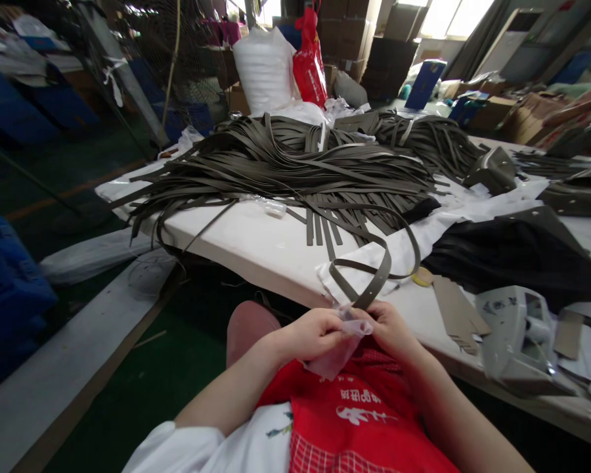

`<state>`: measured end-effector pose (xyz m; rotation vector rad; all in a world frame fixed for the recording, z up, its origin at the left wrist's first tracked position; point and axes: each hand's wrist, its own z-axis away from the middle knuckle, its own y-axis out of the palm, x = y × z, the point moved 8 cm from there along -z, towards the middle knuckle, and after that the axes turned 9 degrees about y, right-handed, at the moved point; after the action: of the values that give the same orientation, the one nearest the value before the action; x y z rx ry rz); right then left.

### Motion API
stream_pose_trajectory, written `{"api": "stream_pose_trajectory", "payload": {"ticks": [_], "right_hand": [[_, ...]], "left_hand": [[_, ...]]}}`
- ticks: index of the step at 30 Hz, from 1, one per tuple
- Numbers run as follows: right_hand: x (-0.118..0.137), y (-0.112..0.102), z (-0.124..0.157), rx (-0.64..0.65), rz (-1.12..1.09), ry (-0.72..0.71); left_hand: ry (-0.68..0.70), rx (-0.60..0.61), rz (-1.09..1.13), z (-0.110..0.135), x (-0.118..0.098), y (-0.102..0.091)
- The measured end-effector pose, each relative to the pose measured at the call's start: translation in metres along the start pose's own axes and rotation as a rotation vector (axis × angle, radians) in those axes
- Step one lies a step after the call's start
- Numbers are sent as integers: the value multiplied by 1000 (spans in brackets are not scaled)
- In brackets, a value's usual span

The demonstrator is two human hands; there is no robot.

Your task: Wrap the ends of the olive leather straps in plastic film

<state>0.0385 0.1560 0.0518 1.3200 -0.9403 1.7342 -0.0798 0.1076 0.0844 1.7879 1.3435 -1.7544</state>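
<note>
My left hand point(315, 334) and my right hand point(390, 328) meet over my lap, just below the table's near edge. Both are closed around the end of a looped grey-brown strap point(380, 274) and a small clear plastic bag point(335, 353) that hangs between them. The strap curves up from my fingers onto the white table point(256, 243). Behind it lies a big heap of the same straps point(295, 164).
A grey plastic device point(517, 338) sits at the table's right front, next to cardboard pieces point(456, 309) and black fabric point(512, 253). A roll of tape point(422, 276) lies near the strap loop. White and red bags point(308, 62) stand at the back. Blue crates point(4, 276) are at left.
</note>
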Motion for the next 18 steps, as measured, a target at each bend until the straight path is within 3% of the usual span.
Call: {"api": "stream_pose_trajectory", "payload": {"ticks": [2, 3, 6, 9, 11, 13, 16, 18], "right_hand": [[-3, 5, -2, 1, -48, 33], [-6, -3, -4, -52, -124, 64], [-9, -57, -6, -295, -517, 77], [12, -120, 4, -491, -799, -169], [30, -144, 18, -560, -830, -322], [45, -143, 26, -520, -765, -366], [61, -103, 27, -288, -587, -309], [67, -76, 25, -179, -505, -304]], "left_hand": [[-1, -87, 12, 1, 3, -11], [-7, -130, 21, 3, 6, -18], [-59, -354, 64, 13, 18, -45], [-133, -725, 118, 33, 30, -72], [-175, -846, 125, 40, 36, -76], [-184, -734, 102, 32, 38, -66], [-176, -452, 76, 15, 39, -41], [-190, -366, 85, 11, 41, -30]]}}
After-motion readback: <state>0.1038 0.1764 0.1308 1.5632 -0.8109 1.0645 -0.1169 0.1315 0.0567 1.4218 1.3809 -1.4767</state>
